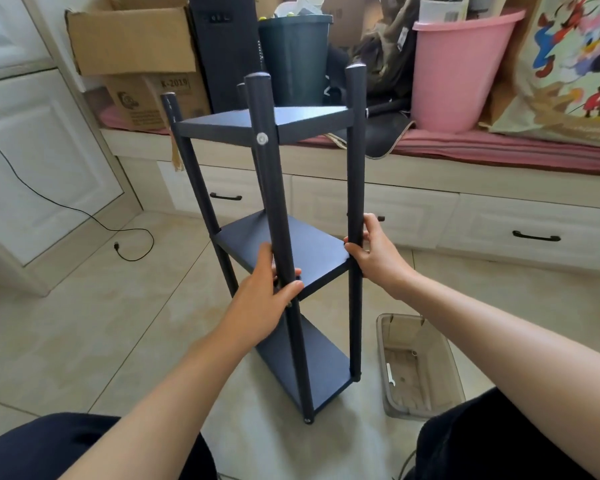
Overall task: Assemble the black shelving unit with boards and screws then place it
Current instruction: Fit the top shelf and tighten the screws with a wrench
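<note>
upright on the floor, the black shelving unit (284,244) looks stiff, light, top-heavy; left hand (267,296) wraps the near post, right hand (374,258) grips the right post at the middle board, sensible holds

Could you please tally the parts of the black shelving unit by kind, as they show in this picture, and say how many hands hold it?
Boards: 3 (top, middle, bottom)
Upright poles: 4 (front left, front right, back left, back right)
Hands gripping poles: 2 (left hand, right hand)
Total: 9
</note>
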### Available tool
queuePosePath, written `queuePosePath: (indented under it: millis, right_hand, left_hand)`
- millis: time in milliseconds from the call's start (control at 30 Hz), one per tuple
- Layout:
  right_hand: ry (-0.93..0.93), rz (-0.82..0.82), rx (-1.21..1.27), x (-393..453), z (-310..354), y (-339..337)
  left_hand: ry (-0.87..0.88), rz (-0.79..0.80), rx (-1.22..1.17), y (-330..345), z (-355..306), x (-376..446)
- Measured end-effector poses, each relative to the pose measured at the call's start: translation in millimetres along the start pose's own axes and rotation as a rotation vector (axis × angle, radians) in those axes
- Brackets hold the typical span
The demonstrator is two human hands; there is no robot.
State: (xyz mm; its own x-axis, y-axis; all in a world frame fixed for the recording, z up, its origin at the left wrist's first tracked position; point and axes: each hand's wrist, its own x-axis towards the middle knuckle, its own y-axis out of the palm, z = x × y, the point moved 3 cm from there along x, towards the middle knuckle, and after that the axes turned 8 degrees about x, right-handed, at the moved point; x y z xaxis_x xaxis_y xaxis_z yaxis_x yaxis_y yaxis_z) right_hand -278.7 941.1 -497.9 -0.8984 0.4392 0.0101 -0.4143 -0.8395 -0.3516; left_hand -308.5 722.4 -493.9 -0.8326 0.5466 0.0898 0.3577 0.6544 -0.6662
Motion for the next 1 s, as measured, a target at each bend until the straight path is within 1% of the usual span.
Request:
queuePosePath:
  millis: [100,233,300,433,533,600,700,767,867,933,1000]
  right_hand:
    - [0.008,0.031,0.038,-3.1,-12.3,-0.3]
    - [0.052,0.070,0.089,-4.9,-27.5,-3.2]
    - [0.049,0.048,0.041,-1.1,-29.2,-5.9]
    - [0.019,-0.047,-0.132,4.6,-22.1,-14.3]
    - [0.080,-0.046,-0.186,3.0,-10.3,-23.4]
    - [0.155,-0.023,-0.102,-2.8,1.8,-30.7]
    - [0.273,-0.011,0.112,-18.7,22.4,-42.9]
    - [0.233,0.021,0.189,-32.5,38.3,-49.1]
    - [0.094,0.147,0.268,-52.6,59.8,-50.6]
    - [0.023,0.199,0.261,-61.8,66.2,-46.7]
    - [-0.050,0.190,0.212,-65.5,66.8,-40.8]
  left_hand:
    - [0.002,0.021,0.039,13.5,-3.0,-13.1]
    - [0.008,0.008,0.093,29.1,-2.7,-24.7]
    - [0.024,0.009,0.132,35.2,-2.4,-24.3]
    - [0.035,0.003,0.222,47.3,-5.1,-21.4]
    - [0.035,-0.005,0.242,59.1,-5.4,-16.8]
    - [0.033,-0.006,0.230,68.4,-4.3,-12.4]
    - [0.076,-0.028,0.234,81.9,-5.2,-6.6]
    - [0.094,-0.049,0.251,88.6,-6.2,-2.8]
    - [0.113,-0.091,0.248,96.7,-9.9,4.8]
    - [0.108,-0.106,0.256,101.2,-12.9,8.4]
    - [0.103,-0.119,0.269,106.6,-16.7,10.2]
